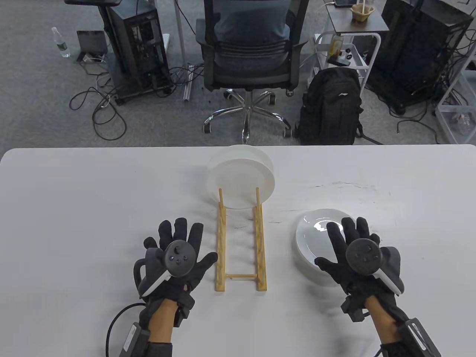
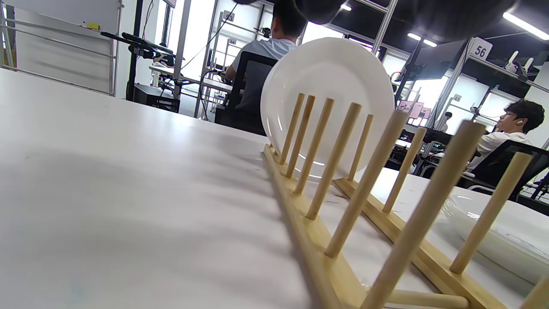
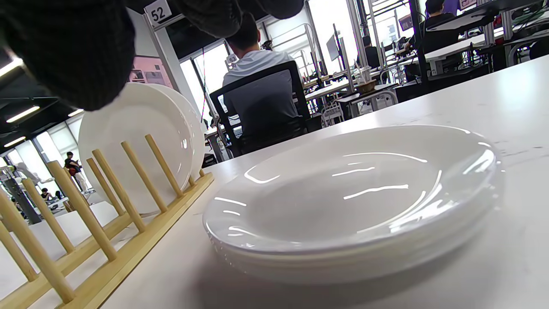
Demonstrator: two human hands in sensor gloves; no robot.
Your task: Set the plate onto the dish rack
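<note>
A wooden dish rack (image 1: 241,245) lies on the white table (image 1: 74,208), its pegs upright (image 2: 343,171). White plates (image 1: 241,178) stand on edge in its far slots; they also show in the left wrist view (image 2: 328,81) and the right wrist view (image 3: 137,137). A stack of white plates (image 1: 316,238) lies flat right of the rack, seen close in the right wrist view (image 3: 351,193). My right hand (image 1: 349,245) hovers spread over the stack's near edge, holding nothing. My left hand (image 1: 178,249) is spread flat left of the rack, empty.
The table's far edge (image 1: 238,147) runs behind the rack. Beyond it stand an office chair (image 1: 247,55) with a seated person, a black backpack (image 1: 331,108), and computer towers (image 1: 137,44). Bare tabletop lies left of my left hand.
</note>
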